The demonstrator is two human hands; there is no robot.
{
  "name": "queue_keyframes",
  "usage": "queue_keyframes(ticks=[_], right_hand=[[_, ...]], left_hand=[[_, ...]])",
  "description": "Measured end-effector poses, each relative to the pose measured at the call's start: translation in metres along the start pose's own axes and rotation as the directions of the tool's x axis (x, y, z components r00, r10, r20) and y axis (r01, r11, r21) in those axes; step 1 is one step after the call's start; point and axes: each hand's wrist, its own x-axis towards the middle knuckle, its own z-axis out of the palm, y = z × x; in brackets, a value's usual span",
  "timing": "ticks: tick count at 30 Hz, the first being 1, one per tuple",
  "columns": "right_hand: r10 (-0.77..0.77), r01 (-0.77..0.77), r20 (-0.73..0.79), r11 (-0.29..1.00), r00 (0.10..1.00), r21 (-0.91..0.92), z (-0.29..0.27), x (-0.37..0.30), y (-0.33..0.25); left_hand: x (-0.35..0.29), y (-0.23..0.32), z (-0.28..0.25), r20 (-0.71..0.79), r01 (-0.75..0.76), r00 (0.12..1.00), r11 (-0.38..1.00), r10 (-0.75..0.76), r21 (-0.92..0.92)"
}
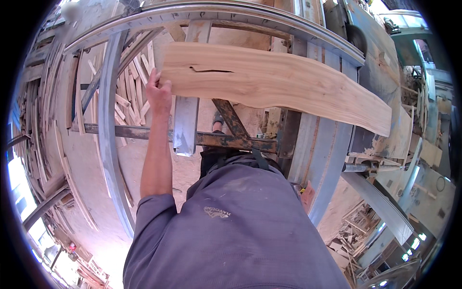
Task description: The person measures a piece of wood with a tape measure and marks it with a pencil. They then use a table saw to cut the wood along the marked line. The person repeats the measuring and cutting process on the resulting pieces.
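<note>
A long pale wooden plank [269, 82] with wavy edges and a dark slit-like crack near its left end lies across the metal frame in front of me. My left hand [160, 92] is closed on the plank's left end, fingers bent over the edge. The plank's right part rests over the grey metal machine table [320, 144], and its narrower right end reaches past that. My right hand is out of view.
A long metal rail [216, 10] with marks along it runs beyond the plank. Grey metal bars [114, 125] and a rusty crossbar [211, 138] form the frame. Loose wood strips [132, 91] lie on the floor at left, with more offcuts [353, 229] at lower right.
</note>
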Motion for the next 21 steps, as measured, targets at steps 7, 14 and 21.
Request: queue_keyframes(ticks=[7,14,21], right_hand=[[-0.014,0.014,0.014,0.999,1.0,0.038,0.002,0.017,0.005],[0.036,-0.035,-0.005,0.997,0.999,0.068,-0.016,0.007,-0.033],[-0.353,0.304,0.082,0.885,0.932,0.353,-0.072,0.043,-0.165]], left_hand=[[-0.015,-0.02,0.001,0.006,0.018,1.0,0.996,-0.018,-0.09],[-0.012,-0.011,-0.002,0.008,-0.034,0.999,0.998,0.033,0.046],[-0.125,0.11,0.077,0.695,-0.151,0.688,0.978,0.209,-0.145]])
